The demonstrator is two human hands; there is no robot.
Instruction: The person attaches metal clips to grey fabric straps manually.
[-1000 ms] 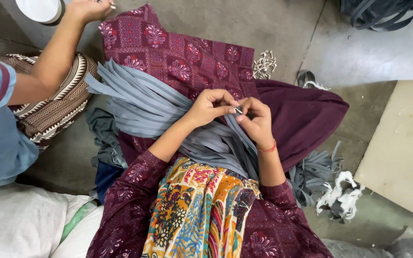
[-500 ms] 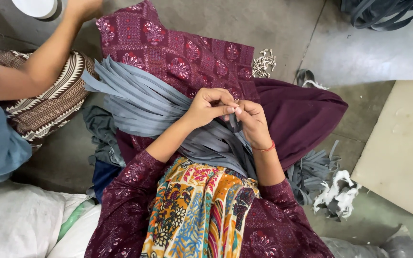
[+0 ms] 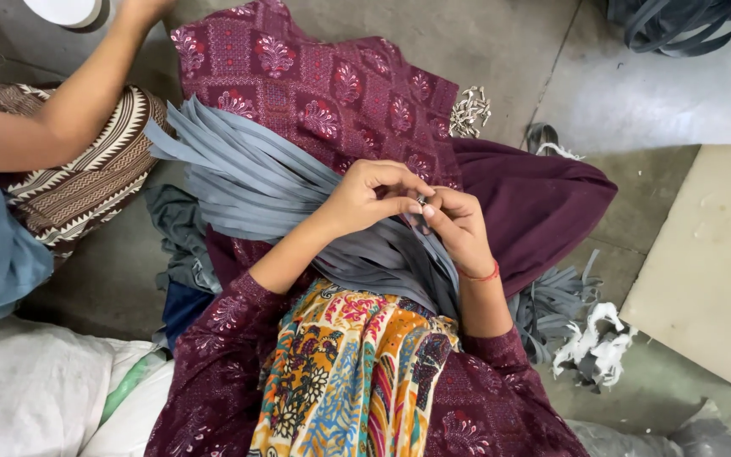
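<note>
Left hand (image 3: 365,196) and right hand (image 3: 460,225) meeting over the lap, fingertips pinched tight on a tiny metal piece (image 3: 421,201), atop grey fabric strips (image 3: 247,182). Strips soft, light, limp; best pinched near the ends. Piece small, likely slippery. White sack (image 3: 35,389) at lower left, contents unseen.

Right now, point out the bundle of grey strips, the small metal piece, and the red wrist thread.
grey strips (image 3: 239,182), head view, fanned middle.
small metal piece (image 3: 421,200), head view, between fingertips.
red wrist thread (image 3: 480,275), head view, on the wrist.
</note>
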